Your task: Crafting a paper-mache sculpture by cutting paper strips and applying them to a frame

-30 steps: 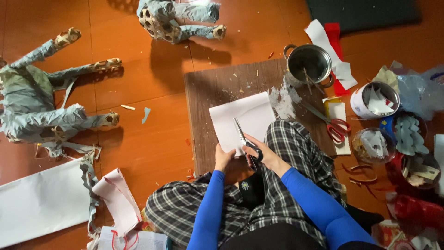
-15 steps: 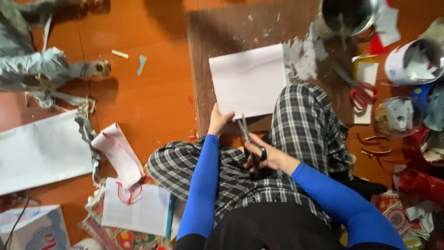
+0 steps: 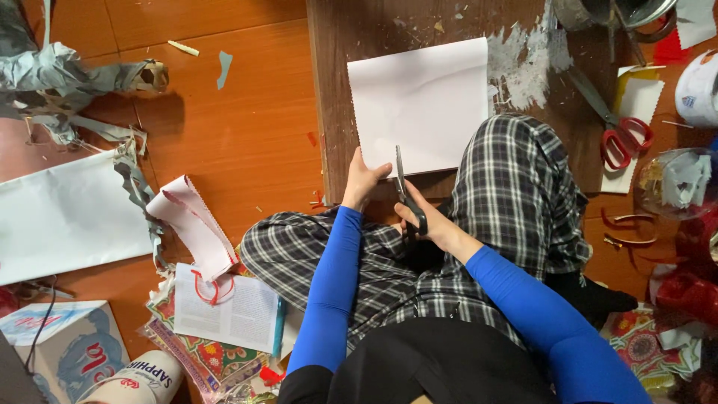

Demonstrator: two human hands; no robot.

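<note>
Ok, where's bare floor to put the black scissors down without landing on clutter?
Bare orange floor lies between the grey paper figure and the brown board, with only small scraps on it. Right of the board it is crowded: red scissors, tape roll, bowl. The near left holds papers.

Counts on the floor and board from where I sit

I count two pairs of scissors: one black pair (image 3: 407, 196) and one red-handled pair (image 3: 615, 127). Two hands show: the left hand (image 3: 363, 182) and the right hand (image 3: 432, 223). There is one white sheet on the board (image 3: 422, 101), one larger white sheet on the floor (image 3: 63, 217), one brown board (image 3: 374, 30), one metal pot (image 3: 617, 11) and one blue pen (image 3: 279, 327).
</note>
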